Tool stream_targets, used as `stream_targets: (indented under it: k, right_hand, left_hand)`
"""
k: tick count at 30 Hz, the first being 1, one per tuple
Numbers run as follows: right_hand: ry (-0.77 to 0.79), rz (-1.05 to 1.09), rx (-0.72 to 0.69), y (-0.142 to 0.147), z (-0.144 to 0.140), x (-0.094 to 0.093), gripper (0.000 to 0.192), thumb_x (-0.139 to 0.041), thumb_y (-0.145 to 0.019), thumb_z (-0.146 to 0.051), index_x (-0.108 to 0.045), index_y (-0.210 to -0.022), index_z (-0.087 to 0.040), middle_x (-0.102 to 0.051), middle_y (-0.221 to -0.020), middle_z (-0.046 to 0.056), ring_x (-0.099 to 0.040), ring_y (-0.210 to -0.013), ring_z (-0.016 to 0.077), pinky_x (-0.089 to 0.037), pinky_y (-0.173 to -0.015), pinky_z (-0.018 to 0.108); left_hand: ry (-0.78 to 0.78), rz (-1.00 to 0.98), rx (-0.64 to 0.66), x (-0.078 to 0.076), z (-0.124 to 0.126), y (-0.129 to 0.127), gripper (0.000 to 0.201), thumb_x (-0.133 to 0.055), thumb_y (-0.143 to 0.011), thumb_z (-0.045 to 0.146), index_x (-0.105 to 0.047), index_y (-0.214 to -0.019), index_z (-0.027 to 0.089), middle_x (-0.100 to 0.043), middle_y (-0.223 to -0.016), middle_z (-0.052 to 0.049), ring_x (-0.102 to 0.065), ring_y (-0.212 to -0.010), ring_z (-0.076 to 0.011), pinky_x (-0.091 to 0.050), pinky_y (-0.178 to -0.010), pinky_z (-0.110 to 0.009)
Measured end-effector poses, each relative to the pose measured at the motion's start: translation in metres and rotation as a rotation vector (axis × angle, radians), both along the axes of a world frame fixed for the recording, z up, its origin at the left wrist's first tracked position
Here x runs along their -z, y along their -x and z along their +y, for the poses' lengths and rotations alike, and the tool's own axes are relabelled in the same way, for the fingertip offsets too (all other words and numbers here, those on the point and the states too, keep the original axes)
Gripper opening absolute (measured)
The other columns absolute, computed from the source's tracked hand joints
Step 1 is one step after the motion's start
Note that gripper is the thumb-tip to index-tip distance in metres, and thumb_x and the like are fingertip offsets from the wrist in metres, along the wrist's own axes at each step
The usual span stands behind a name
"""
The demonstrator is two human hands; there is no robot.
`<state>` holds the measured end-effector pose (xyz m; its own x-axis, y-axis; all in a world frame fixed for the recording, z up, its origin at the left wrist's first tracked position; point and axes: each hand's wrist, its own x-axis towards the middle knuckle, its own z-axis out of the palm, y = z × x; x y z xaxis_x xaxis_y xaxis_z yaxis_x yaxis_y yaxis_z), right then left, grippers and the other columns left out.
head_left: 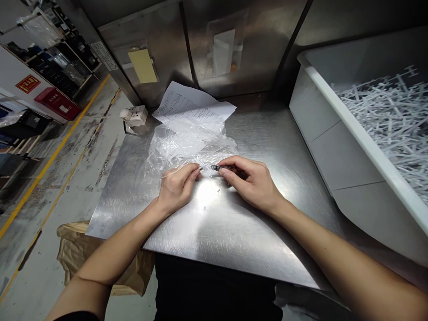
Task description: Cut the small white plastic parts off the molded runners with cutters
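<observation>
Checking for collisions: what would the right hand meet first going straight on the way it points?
Leading with its slim dark tool, the right hand would likely meet the small white plastic piece at the left hand; depth is unclear.

An open lane is left on the surface [264, 133] between the plastic bag [187, 140] and the grey bin [317, 129], by whose tall side the right is walled off. Straight ahead of the hands [179, 185], the way is obstructed by the bag and, behind it, by loose papers [183, 102].
</observation>
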<state>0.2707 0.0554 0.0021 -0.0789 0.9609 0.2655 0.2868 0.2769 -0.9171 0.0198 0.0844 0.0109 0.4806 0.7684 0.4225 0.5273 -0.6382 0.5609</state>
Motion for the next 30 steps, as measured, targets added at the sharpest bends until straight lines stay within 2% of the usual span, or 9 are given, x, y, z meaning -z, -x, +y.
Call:
stream_targets:
  k: [14,25,30]
  right_hand:
    - [-0.006,-0.016,-0.005,0.002,-0.001,0.000,0.017,-0.073,-0.105,-0.037,-0.083,-0.110,-0.024,-0.083,-0.090,0.004,-0.077,-0.083,0.0237,-0.055,-0.068,0.035]
    - [0.076,-0.018,-0.014,0.000,0.004,0.008,0.020,-0.074,-0.103,-0.039,-0.084,-0.103,-0.022,-0.077,-0.079,0.002,-0.064,-0.068,0.0188,-0.047,-0.063,0.033]
    - [0.068,0.053,0.006,0.000,0.003,0.005,0.023,-0.075,-0.102,-0.042,-0.084,-0.107,-0.021,-0.076,-0.080,0.003,-0.064,-0.070,0.0194,-0.049,-0.064,0.034]
  left_hand:
    - [0.046,-0.001,0.051,-0.001,0.001,0.001,0.026,-0.052,-0.118,0.027,-0.070,-0.101,0.022,-0.078,-0.088,-0.002,-0.073,-0.077,-0.0152,-0.055,-0.078,-0.028]
    - [0.097,0.054,0.016,0.001,0.001,-0.001,0.021,-0.055,-0.115,0.024,-0.071,-0.101,0.023,-0.077,-0.083,0.002,-0.073,-0.075,-0.0154,-0.052,-0.075,-0.028]
    - [0.095,0.035,-0.019,0.000,0.003,0.000,0.021,-0.056,-0.114,0.024,-0.070,-0.100,0.022,-0.076,-0.081,0.002,-0.071,-0.073,-0.0144,-0.050,-0.073,-0.027]
